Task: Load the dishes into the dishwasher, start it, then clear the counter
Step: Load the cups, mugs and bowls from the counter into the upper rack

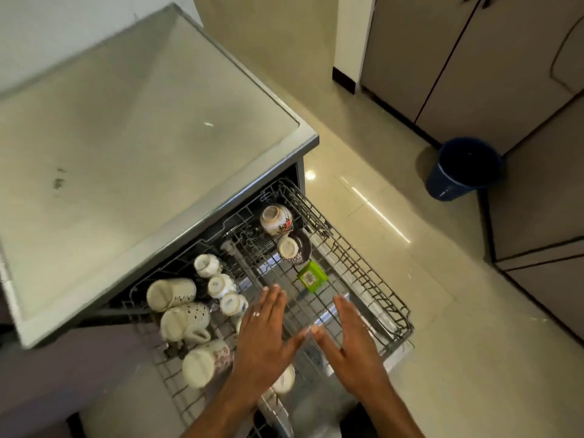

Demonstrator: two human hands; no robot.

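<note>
The dishwasher's wire rack (357,263) is pulled out under the steel counter (142,137). Several white mugs (185,320) lie upside down along its left side. Two patterned cups (275,219) and a dark bowl (301,245) sit at its far end, beside a small green tub (312,275). My left hand (264,330) and my right hand (352,339) hover flat over the rack's near middle, fingers spread, thumbs almost touching. Neither holds anything. A ring shows on my left hand.
A dark blue bucket (463,167) stands on the tiled floor (442,311) at the right, next to grey cabinet doors (474,74). The counter top carries a few small stains. The open dishwasher door (316,403) lies below the rack.
</note>
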